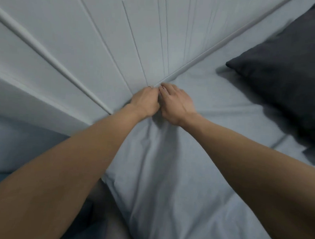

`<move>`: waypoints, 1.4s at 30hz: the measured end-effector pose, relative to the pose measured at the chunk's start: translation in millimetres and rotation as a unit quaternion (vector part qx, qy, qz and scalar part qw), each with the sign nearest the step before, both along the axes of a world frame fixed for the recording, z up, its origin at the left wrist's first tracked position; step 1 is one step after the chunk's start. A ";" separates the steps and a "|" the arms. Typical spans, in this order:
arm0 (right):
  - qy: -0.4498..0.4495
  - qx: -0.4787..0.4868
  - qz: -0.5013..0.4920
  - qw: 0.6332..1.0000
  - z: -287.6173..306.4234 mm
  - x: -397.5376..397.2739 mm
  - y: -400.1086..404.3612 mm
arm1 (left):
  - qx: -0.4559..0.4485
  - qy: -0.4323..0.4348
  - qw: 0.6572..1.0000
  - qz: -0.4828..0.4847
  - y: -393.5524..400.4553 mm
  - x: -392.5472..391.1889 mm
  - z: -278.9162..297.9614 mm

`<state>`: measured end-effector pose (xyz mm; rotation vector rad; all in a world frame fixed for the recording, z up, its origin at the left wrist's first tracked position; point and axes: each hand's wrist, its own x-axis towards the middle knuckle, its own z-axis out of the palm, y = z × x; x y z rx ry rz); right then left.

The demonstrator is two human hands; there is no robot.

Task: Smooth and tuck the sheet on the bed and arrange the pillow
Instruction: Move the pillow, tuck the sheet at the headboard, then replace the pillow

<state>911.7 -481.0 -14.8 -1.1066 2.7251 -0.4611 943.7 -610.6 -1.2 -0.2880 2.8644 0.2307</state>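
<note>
Reaching forward from the bottom of the view, both bare forearms meet at the corner of the bed, where the pale sheet point(168, 174) runs up against the white panelled headboard point(102, 43). The left hand point(144, 102) sits right at the seam between mattress and headboard, its fingers curled down into the fabric there, gripping the sheet's edge; a thin ring shows on one finger. The right hand point(175, 104) lies just beside it, touching it, with the fingers bent and the fingertips pinching the same bunch of sheet at the seam. Creases fan out from under the two hands toward the near edge of the bed, so the cloth is drawn taut there. A dark grey pillow point(287, 71) rests flat on the sheet at the upper right, well apart from the hands, one corner pointing toward them. At the lower left, beyond the mattress edge, the floor is dim and blurred.
</note>
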 end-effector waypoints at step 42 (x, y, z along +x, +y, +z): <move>-0.182 0.008 -0.142 0.973 -11.0 -84.9 174.0 | -0.023 -0.191 0.977 -0.093 91.5 -194.3 -41.4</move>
